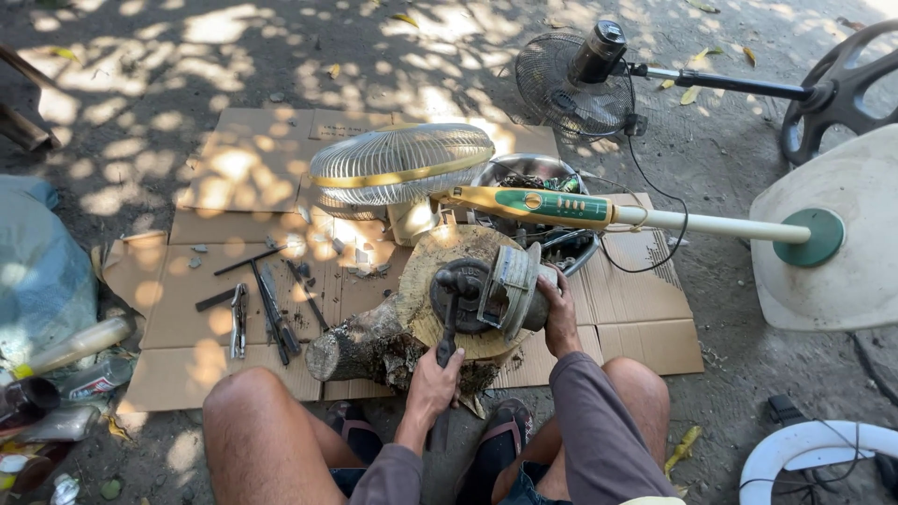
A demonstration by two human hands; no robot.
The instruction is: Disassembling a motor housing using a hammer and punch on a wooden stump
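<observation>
My left hand [433, 385] was closed in a grip around the handle of a dark tool [450, 318], whose shaft ran up from my fist to the front of the fan motor [493, 293]. My right hand [559, 316] was clasped around the rear housing of that motor, fingers curled over its pale casing, holding it on its side. The motor lay on top of a cut wooden stump [447, 281], which served as my worktop, and the stump stood between my knees on flattened cardboard [253, 168] spread over the dirt. Left of the stump, a row of hand tools [267, 309] lay loose on the cardboard: pliers, screwdrivers and other thin dark pieces that I could not tell apart. Just beyond the stump lay a stand fan on its side, its wire grille [400, 163] with a gold rim to the far left and its yellow and green neck [533, 205] running right to a cream pole and a pale base [842, 243]. Behind the neck sat a metal bowl [510, 170] of small parts. Farther beyond the stump lay a second, dark fan [572, 82]. Far left of the stump lay bottles [79, 344] and a blue bag [37, 271].
</observation>
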